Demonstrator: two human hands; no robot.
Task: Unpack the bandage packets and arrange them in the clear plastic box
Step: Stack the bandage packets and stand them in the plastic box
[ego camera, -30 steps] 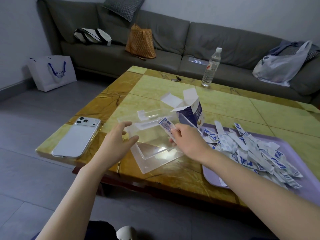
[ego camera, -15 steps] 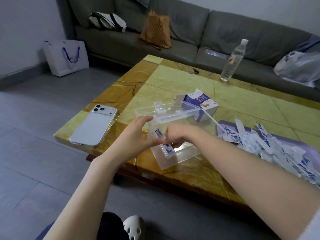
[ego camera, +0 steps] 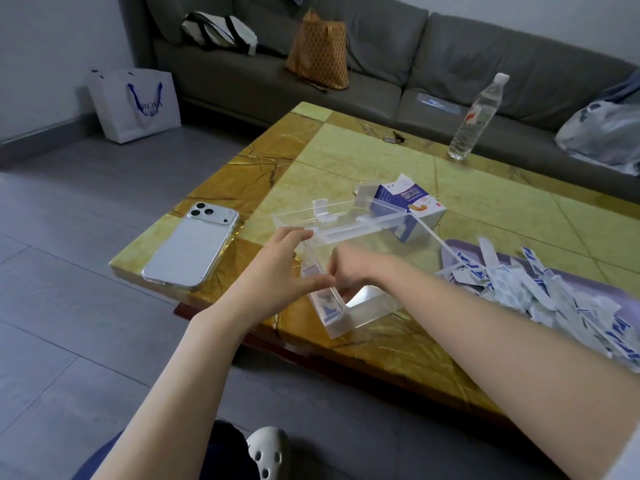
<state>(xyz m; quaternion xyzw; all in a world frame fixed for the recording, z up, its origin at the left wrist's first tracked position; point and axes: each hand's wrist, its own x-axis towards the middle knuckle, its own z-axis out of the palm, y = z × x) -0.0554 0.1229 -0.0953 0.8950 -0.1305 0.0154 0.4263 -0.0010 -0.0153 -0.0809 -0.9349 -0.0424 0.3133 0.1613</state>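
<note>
head-worn view, angled down, close over table (ego camera: 346, 157)

A white phone (ego camera: 192, 249) lies camera-side up near the corner of a yellow-and-brown marble table (ego camera: 346, 150), with a clear water bottle (ego camera: 476, 117) upright at its far edge. Behind runs a grey sofa (ego camera: 450, 53) — an orange patterned tote (ego camera: 318, 51), a black-and-white bag (ego camera: 220, 32) and a plastic bag (ego camera: 602, 136) on its seat — while a white paper shopping bag (ego camera: 135, 103) stands on the grey tiled floor (ego camera: 69, 306).

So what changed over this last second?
The right hand brought one bandage packet down from above the clear box to its left wall; whether the hand still grips it is hidden. The left hand closed in and touches that wall from outside. Phone, carton and packet pile stayed put.
</note>
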